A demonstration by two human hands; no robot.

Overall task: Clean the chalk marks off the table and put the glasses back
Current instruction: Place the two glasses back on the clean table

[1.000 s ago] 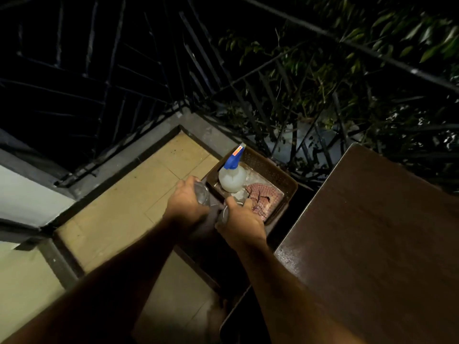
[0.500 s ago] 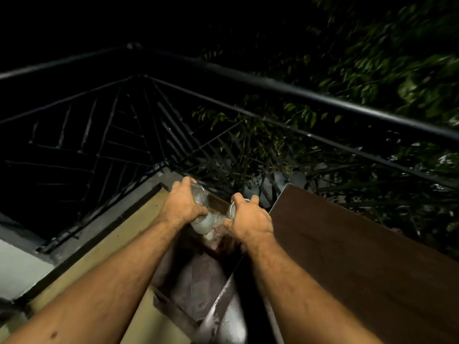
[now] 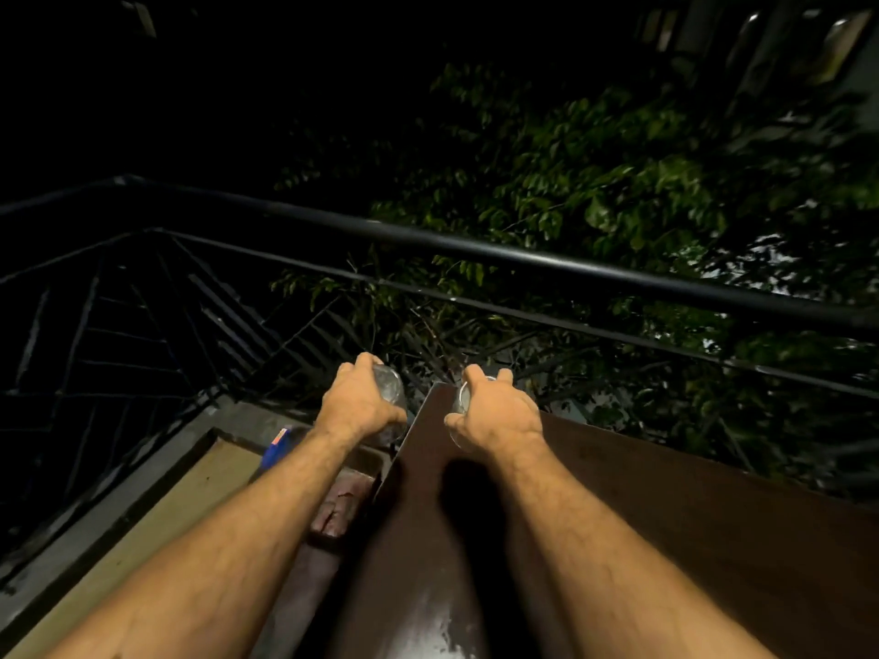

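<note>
My left hand (image 3: 359, 404) grips a clear drinking glass (image 3: 391, 387) from above, just left of the table's far left corner. My right hand (image 3: 499, 411) grips a second clear glass (image 3: 462, 399), held over that same corner of the dark brown wooden table (image 3: 666, 516). Both glasses are mostly covered by my fingers. The tabletop looks wet and glossy near the front edge; I see no chalk marks on it in this dim light.
Below my left arm sits a brown basket (image 3: 366, 463) with a blue-capped spray bottle (image 3: 276, 449) and a reddish cloth (image 3: 340, 508). A black metal railing (image 3: 523, 254) runs behind the table, leafy branches beyond it. Tan floor tiles (image 3: 180, 506) lie at left.
Both hands have lifted the two glasses up from the basket and moved them rightward and apart; the right one now hangs over the table corner. The view has tilted upward.
</note>
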